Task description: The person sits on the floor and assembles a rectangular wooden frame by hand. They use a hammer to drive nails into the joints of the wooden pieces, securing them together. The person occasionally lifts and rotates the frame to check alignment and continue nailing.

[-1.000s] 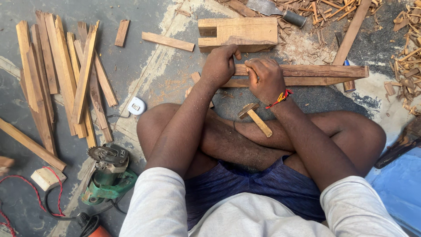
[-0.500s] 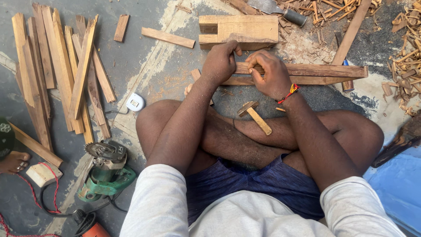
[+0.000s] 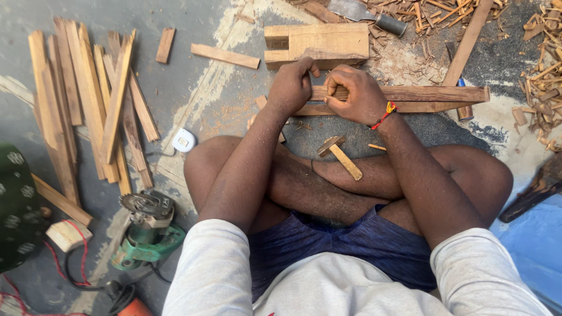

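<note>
I sit cross-legged on the floor. Two long wooden strips [image 3: 433,93] lie across in front of my shins. My left hand [image 3: 291,86] is closed over their left end, next to a notched wooden block [image 3: 328,42]. My right hand [image 3: 354,93] grips the strips just to the right, fingers curled; whether it also pinches a small object is too small to tell. A wooden-handled hammer [image 3: 339,155] rests on my crossed legs below the hands. A red and yellow band sits on my right wrist.
A pile of thin wooden slats [image 3: 88,105] lies at the left. A white tape measure [image 3: 184,140] sits beside my left knee. A green circular saw [image 3: 146,231] with a cord lies at lower left. Wood chips and scraps [image 3: 538,64] cover the upper right. A dark patterned shape [image 3: 17,205] enters from the left edge.
Both hands stay on the strips; the right hand has shifted slightly and closed tighter. A dark patterned shape has come in at the left edge. The view has tilted a little.
</note>
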